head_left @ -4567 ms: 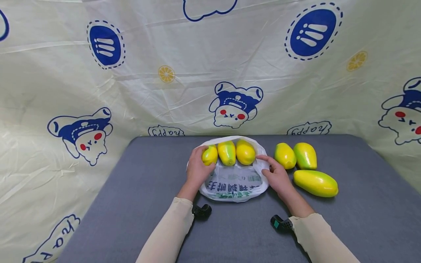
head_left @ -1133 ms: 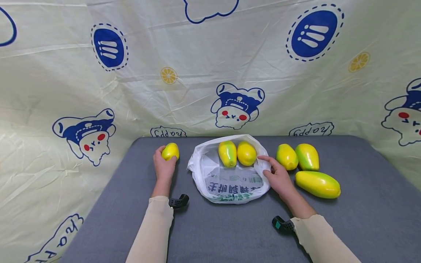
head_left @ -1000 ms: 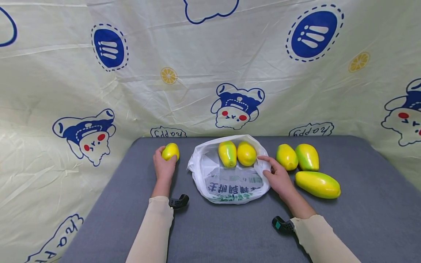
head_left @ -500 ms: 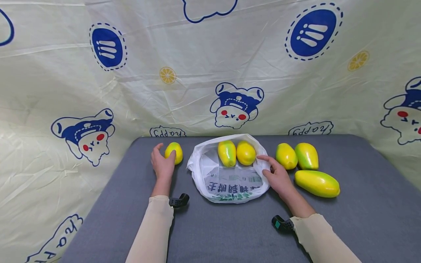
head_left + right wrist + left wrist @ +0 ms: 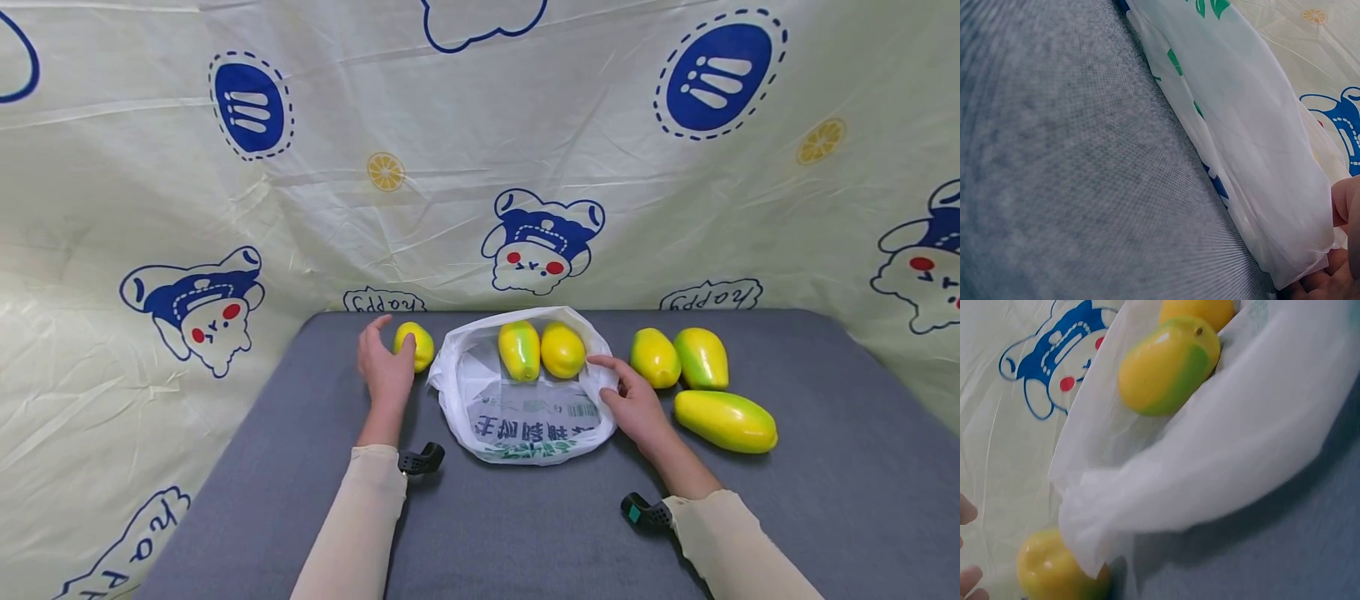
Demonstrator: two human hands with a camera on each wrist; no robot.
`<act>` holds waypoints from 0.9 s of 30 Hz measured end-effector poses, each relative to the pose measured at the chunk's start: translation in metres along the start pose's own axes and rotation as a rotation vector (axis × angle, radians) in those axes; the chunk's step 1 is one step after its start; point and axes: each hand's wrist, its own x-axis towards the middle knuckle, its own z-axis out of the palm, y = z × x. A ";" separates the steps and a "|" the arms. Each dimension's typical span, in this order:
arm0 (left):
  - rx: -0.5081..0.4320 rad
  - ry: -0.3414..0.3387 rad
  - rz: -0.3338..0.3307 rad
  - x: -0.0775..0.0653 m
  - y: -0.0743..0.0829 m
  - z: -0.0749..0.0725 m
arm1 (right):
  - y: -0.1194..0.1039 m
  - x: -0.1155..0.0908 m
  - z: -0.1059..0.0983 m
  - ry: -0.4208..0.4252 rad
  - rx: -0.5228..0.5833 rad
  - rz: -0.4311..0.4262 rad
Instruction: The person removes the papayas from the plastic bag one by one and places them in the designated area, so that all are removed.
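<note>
Bag (image 5: 447, 379), white plastic, sits on grey tbl (image 5: 540, 533), mouth facing up twd the person. Inside nr its back wall, side by side: L bagged fruit (image 5: 519, 352) & R bagged fruit (image 5: 562, 350), both yellow-green. Dk characters, a barcode & green leaf print show in front of them.

R hand (image 5: 630, 402) pinches the bag's R rim w/ thumb & index; R wrist view also has its fingers at the film's edge, partly cut off by the frame. L hand (image 5: 386, 367) is loose, fingers & thumb spread apart, just L of loose fruit (image 5: 423, 343) on the tbl. Thumb overlaps that fruit in head view, can't tell if it touches; L wrist view has the visible fingertips clear of it. Loose fruit lies just beside the bag's L corner, contact unclear. Hands are well apart, one each side of the bag.

Beyond R hand, three more on tbl: near-L fruit (image 5: 655, 358) & far-R fruit (image 5: 702, 358) side by side, long fruit (image 5: 725, 422) lying sideways in front. L sleeve (image 5: 352, 525) & R sleeve (image 5: 738, 542) cream, w/ black L wrist unit (image 5: 422, 459) & R wrist unit (image 5: 645, 511). Behind: pale backdrop (image 5: 315, 208), blue cartoon prints.
</note>
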 end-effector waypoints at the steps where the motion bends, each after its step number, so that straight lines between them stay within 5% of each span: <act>1: -0.002 0.002 0.020 -0.002 0.002 0.001 | 0.000 0.000 0.000 0.000 -0.001 0.000; 12: -0.072 -0.021 0.134 -0.020 0.022 0.017 | 0.001 0.000 0.001 0.004 -0.015 0.003; 19: -0.256 -0.162 0.191 -0.040 0.037 0.029 | 0.000 0.001 0.000 0.008 -0.040 0.008; 27: -0.278 -0.416 0.029 -0.061 0.038 0.048 | 0.002 0.001 0.000 0.008 -0.064 0.009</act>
